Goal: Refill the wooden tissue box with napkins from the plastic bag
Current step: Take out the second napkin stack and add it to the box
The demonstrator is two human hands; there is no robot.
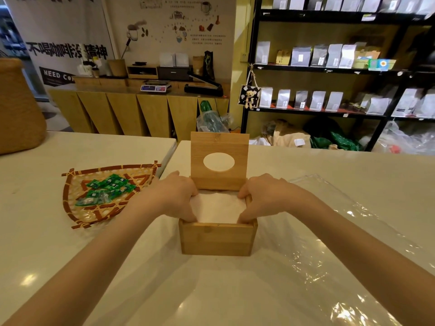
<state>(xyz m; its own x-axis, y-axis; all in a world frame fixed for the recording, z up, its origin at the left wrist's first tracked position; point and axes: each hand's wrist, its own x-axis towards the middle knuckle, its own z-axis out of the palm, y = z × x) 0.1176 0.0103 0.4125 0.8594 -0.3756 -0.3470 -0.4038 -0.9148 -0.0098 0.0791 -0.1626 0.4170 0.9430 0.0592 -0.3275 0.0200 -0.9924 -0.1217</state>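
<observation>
Most of the refill looks done, judging from the single head view. The wooden tissue box [218, 238] stands on the pale table [47, 243], straight in front of the person, with its hinged lid [219, 158] upright at the far side, the oval dispensing hole facing the camera. Inside, a white stack of napkins [217, 208] fills the box nearly to the rim.

The left hand [174, 196] curls over the left wall of the box, fingers dipping down along the edge of the stack; the right hand [263, 198] mirrors it on the right wall. Both are half-curled and pressed against the stack's sides. I would read this as seating or squaring the napkins, though whether the fingertips grip the paper or only push on it is hidden by the box walls.

The plastic bag [329, 243] lies flat and crumpled on the table to the right of the box and runs toward the camera; it appears empty, though glare on the film makes that hard to confirm.

What seems left: withdraw the hands and swing the lid down, perhaps feeding a napkin through the oval.

To the left, well apart from the box, a woven bamboo tray [77, 208] holds a loose heap of green-wrapped candies [106, 189].
</observation>
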